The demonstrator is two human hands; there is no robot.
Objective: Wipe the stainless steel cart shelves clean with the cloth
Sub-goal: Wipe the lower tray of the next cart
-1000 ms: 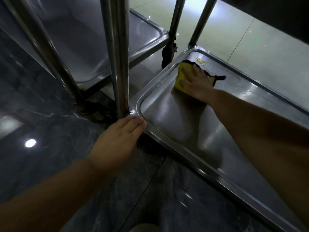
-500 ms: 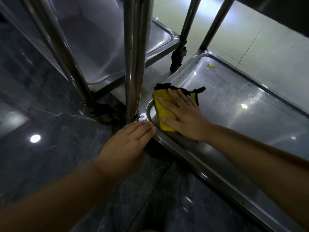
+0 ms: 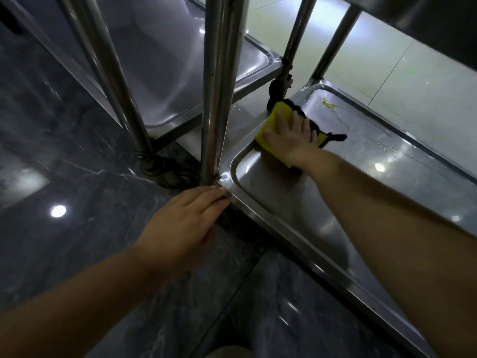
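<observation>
Cloth, yellow with a black edge, is pressed flat onto the shelf by the right hand. Its fingers are spread straight over the cloth, and nothing is curled round it. The cloth is laid at the shelf's left rim, partly over it, between the near corner and the far one.

The left hand is rested on the shelf's near left corner, just at the foot of the post. Its fingers are held straight and close together along the rim, and nothing is gripped by it.

Streaks and light spots are seen on the steel beyond the cloth. A small yellow smear is seen near the far corner, apart from the cloth.

A second cart's shelf is seen just beside, to the left, and a black caster is seen just beyond the cloth. Dark marbled floor is seen under the left forearm, with pale tiles farther off.
</observation>
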